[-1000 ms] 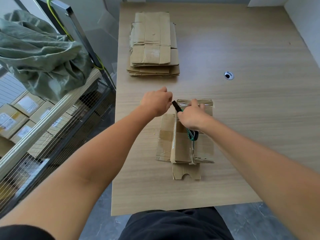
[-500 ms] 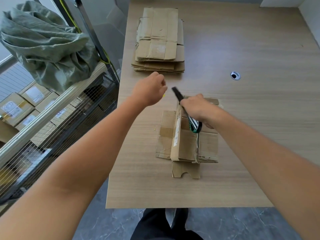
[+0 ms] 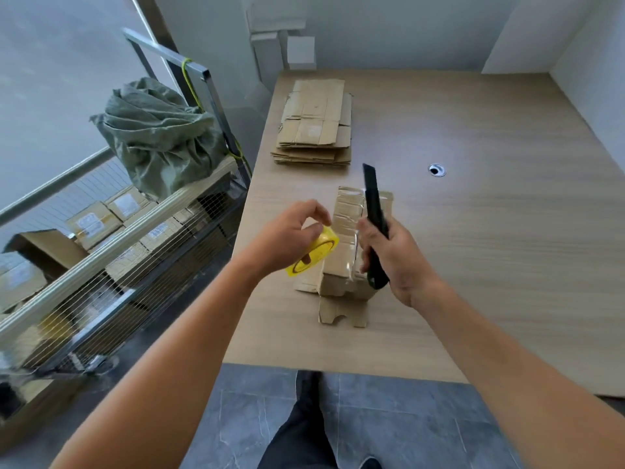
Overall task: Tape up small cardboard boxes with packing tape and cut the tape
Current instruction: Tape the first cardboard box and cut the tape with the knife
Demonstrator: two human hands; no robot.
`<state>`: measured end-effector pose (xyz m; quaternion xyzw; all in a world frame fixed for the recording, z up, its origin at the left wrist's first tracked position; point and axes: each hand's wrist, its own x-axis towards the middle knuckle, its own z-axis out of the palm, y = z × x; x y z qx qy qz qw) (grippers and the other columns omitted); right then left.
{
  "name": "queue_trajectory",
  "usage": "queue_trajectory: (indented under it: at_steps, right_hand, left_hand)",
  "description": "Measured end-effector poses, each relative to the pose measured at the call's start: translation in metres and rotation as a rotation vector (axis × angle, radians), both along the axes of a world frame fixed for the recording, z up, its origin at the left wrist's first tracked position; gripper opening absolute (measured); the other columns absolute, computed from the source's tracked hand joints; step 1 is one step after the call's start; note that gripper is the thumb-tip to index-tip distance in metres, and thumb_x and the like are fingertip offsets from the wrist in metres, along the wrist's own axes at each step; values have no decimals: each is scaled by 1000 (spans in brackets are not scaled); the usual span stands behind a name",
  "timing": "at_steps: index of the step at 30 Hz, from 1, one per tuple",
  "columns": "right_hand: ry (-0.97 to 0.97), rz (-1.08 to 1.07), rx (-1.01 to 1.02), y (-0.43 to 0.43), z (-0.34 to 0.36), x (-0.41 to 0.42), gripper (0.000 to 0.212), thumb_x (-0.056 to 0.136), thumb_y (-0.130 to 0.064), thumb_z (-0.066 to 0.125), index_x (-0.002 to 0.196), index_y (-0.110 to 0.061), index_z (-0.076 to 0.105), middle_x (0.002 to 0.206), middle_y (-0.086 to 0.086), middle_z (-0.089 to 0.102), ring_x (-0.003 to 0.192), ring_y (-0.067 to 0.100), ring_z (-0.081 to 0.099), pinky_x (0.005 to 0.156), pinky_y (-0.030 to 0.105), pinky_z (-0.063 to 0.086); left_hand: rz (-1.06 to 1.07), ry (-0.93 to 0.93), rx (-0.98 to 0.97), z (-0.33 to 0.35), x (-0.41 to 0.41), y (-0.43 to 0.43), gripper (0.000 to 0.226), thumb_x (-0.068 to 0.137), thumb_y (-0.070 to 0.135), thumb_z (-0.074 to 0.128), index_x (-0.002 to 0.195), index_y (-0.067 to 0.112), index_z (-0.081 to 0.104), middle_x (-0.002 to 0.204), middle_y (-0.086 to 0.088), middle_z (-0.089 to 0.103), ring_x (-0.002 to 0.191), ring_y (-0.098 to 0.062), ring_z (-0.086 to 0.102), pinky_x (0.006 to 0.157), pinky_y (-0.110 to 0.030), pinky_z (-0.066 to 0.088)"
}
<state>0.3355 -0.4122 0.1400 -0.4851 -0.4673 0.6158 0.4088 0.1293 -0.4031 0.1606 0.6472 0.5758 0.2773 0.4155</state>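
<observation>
Left hand (image 3: pixel 287 238) curls round tape roll (image 3: pixel 319 248); right hand (image 3: pixel 400 262) grips knife (image 3: pixel 372 198). Box (image 3: pixel 345 225) between their fingers: I judge it light, crushable, tape-slick; hold its edges.

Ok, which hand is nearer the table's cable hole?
Right. The right hand, gripping the knife, is left of the cable hole, toward the person; the left hand, holding the tape roll, farther left.

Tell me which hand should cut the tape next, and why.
Right, probably. The right hand grips the black utility knife, its tip raised above the taped box. The left hand holds the yellow tape roll beside the box, so it has no free fingers for cutting.
</observation>
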Motion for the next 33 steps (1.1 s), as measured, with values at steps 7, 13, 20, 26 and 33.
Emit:
queue_trajectory:
  at_steps: [7, 13, 20, 26, 33]
  right_hand:
    - [-135, 64, 147, -99, 18, 39, 13, 86, -16, 79, 88, -10, 68, 55, -12, 56, 49, 3, 51, 50, 17, 41]
    - [-493, 106, 261, -132, 26, 52, 29, 90, -30, 75, 68, -16, 62, 55, -9, 48, 52, 6, 40, 53, 28, 32]
    - [-134, -55, 31, -142, 32, 40, 17, 90, -17, 75, 75, -20, 69, 65, 1, 60, 54, 16, 52, 49, 30, 46]
    - [21, -319, 9, -141, 35, 45, 17, 92, -13, 71, 77, -21, 69, 65, -1, 67, 51, 14, 57, 44, 26, 47]
    - [-80, -566, -37, -114, -2, 55, 8, 93, -15, 71, 91, -12, 64, 62, -6, 65, 49, 9, 53, 44, 25, 47]
  left_hand:
    - [-26, -73, -2, 19, 68, -115, 18, 101, 7, 52, 99, 21, 64, 103, -5, 56, 67, -20, 64, 51, -31, 54]
    - [-29, 6, 148, 8, 76, -157, 12, 99, 19, 60, 104, 26, 67, 104, 6, 59, 78, -21, 66, 64, -32, 54]
    - [4, -400, -105, 10, 40, -174, 36, 97, 41, 60, 128, 24, 54, 81, -1, 71, 72, -16, 64, 64, -29, 51]
    - [-346, 1, -98, 20, -26, -142, 23, 98, 40, 61, 117, 27, 64, 61, 10, 64, 52, -9, 56, 51, -25, 47]
    - [-555, 370, -188, 39, -63, -51, 15, 96, 49, 60, 106, 40, 68, 85, 14, 70, 55, -9, 61, 48, -23, 51]
